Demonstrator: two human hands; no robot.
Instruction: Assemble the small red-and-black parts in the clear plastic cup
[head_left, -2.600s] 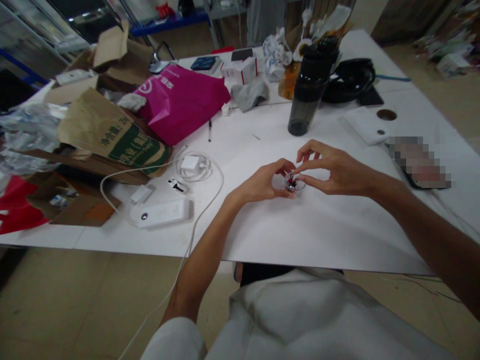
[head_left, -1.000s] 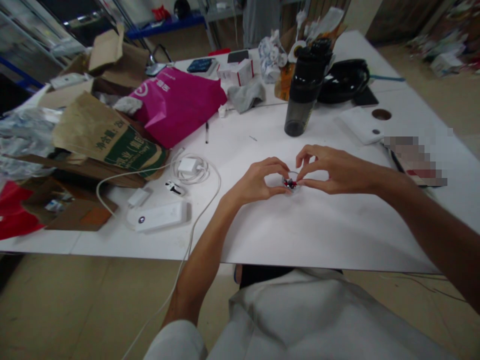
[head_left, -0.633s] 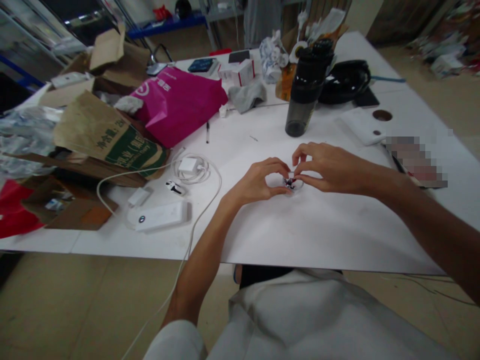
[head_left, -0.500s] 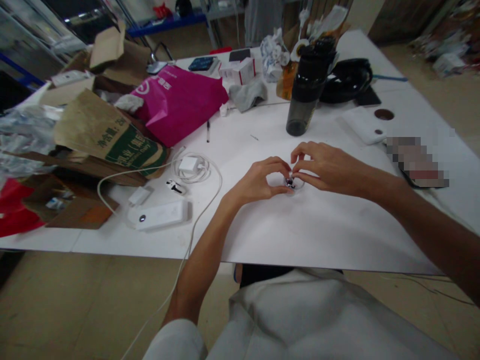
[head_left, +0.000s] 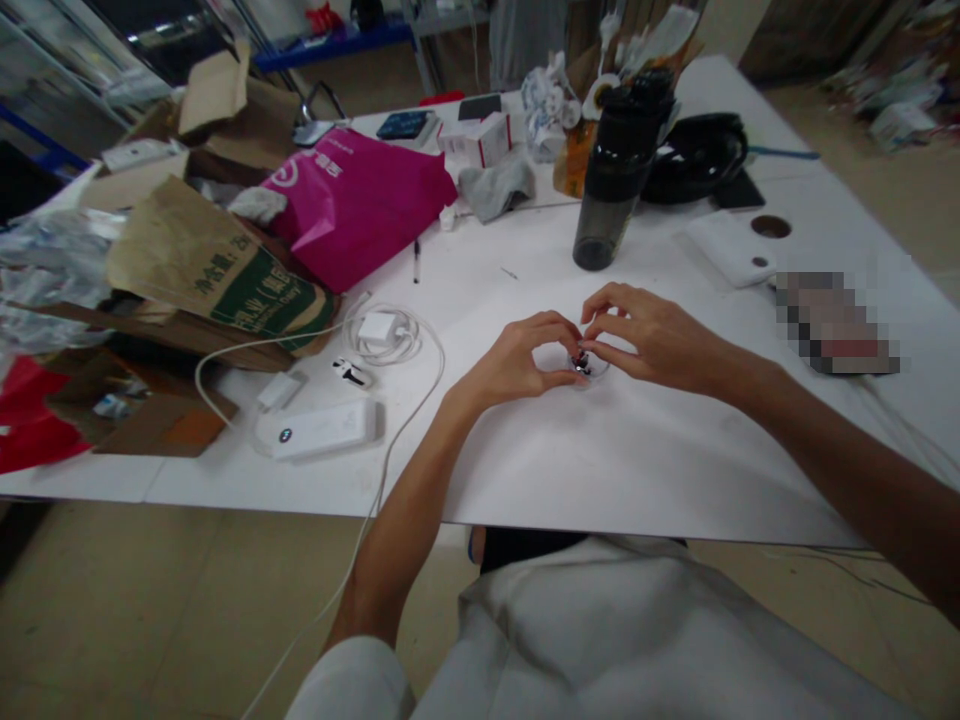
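My two hands meet over the white table (head_left: 570, 460), around a small clear round dish (head_left: 597, 369) with tiny dark and shiny pieces (head_left: 580, 362) in it. My left hand (head_left: 521, 355) curves around the dish's left side, thumb and fingers closed on its edge. From the right, my right hand (head_left: 641, 338) pinches at the dark pieces with thumb and index finger; what lies between those fingertips is too small to name. The pieces are partly hidden by my fingers.
Left of my arm lie a white power bank (head_left: 326, 430), a coiled white cable (head_left: 386, 335) and an earbud case (head_left: 351, 373). A black bottle (head_left: 611, 180) stands beyond my hands. A magenta bag (head_left: 360, 200) lies at the back left, a phone (head_left: 836, 322) at the right.
Both hands keep almost the same place. My right fingertips have shifted very slightly over the small pieces.
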